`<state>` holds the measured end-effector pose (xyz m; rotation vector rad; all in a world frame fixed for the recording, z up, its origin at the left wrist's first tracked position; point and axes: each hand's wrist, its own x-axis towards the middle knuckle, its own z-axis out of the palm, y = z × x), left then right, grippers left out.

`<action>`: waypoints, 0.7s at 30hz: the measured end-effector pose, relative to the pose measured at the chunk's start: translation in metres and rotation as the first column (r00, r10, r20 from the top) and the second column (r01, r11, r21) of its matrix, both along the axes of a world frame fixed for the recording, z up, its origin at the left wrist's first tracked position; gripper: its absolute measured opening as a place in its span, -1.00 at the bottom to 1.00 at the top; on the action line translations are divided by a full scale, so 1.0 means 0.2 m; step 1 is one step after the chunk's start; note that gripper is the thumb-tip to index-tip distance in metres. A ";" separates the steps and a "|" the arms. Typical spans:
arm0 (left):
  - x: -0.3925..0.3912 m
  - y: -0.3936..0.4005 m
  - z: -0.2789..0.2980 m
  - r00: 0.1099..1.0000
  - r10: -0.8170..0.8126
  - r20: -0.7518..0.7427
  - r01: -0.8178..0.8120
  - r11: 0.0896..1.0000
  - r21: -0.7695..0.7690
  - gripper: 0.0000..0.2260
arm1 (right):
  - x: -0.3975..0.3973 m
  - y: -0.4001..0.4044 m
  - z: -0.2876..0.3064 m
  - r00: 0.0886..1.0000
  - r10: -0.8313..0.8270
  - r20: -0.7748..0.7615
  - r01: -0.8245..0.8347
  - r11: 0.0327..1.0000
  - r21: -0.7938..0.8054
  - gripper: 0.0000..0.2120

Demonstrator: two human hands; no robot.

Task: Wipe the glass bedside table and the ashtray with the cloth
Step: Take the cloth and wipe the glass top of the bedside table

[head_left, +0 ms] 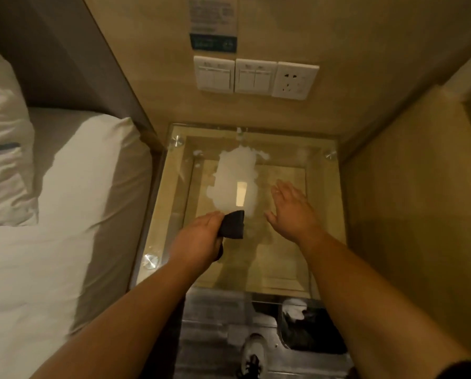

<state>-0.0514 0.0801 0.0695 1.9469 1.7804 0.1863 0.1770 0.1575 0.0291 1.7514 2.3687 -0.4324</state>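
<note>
The glass bedside table [278, 263] stands between the bed and a wooden side panel, its clear top held by round metal studs at the corners. A bright reflection of the ceiling light lies on the far middle of the glass. My left hand [198, 239] hovers over the left middle of the top and grips a dark folded cloth [233, 224], which sticks out to the right of the fingers. My right hand [292, 207] is spread flat, palm down, over the right middle of the glass. No ashtray is in view.
A bed with a white sheet [51, 228] and a pillow [1, 149] lies close on the left. Light switches [234, 75] and a socket [294, 80] sit on the wooden wall behind. A wooden panel [409, 201] closes the right side. A shoe [252, 354] shows on the floor below.
</note>
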 end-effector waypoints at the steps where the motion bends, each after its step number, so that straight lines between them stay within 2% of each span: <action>1: 0.01 0.02 -0.01 0.999 0.029 0.021 -0.029 0.999 -0.018 -0.74 | 0.01 0.03 -0.03 1.000 -0.005 0.002 0.005 1.000 -0.009 -0.32; 4: 0.03 0.06 -0.04 0.994 0.074 0.079 -0.070 0.996 -0.056 -0.72 | 0.01 0.09 -0.11 1.000 -0.001 0.008 0.001 0.999 -0.033 -0.31; 7: 0.03 0.07 -0.05 0.995 0.081 0.054 -0.079 0.996 -0.028 -0.60 | 0.00 0.08 -0.18 1.000 -0.006 -0.004 0.006 0.999 -0.052 -0.35; 10: 0.03 0.11 -0.07 0.991 0.129 0.037 -0.129 0.991 0.017 -0.63 | 0.00 0.06 -0.23 1.000 -0.020 -0.013 0.020 1.000 -0.018 -0.33; 12: 0.01 0.15 -0.08 0.974 0.186 0.127 -0.184 0.982 -0.031 -0.70 | 0.01 0.06 -0.26 1.000 -0.022 0.003 0.022 1.000 -0.010 -0.31; 14: -0.03 0.19 -0.08 0.906 0.305 0.293 -0.282 0.952 -0.119 -0.79 | 0.02 0.07 -0.28 0.999 -0.029 0.029 0.029 1.000 0.009 -0.31; 17: -0.12 0.29 -0.04 0.728 0.505 0.464 -0.439 0.863 -0.251 -0.85 | 0.01 0.08 -0.29 0.999 -0.027 0.044 0.026 0.999 0.031 -0.31; 19: -0.20 0.38 -0.02 0.625 0.583 0.520 -0.507 0.809 -0.298 -0.85 | 0.01 0.08 -0.28 0.999 -0.027 0.022 0.027 0.999 0.028 -0.29; 21: -0.30 0.51 -0.01 0.562 0.627 0.539 -0.559 0.768 -0.312 -0.83 | 0.00 0.09 -0.28 1.000 -0.031 0.000 0.031 0.999 0.022 -0.24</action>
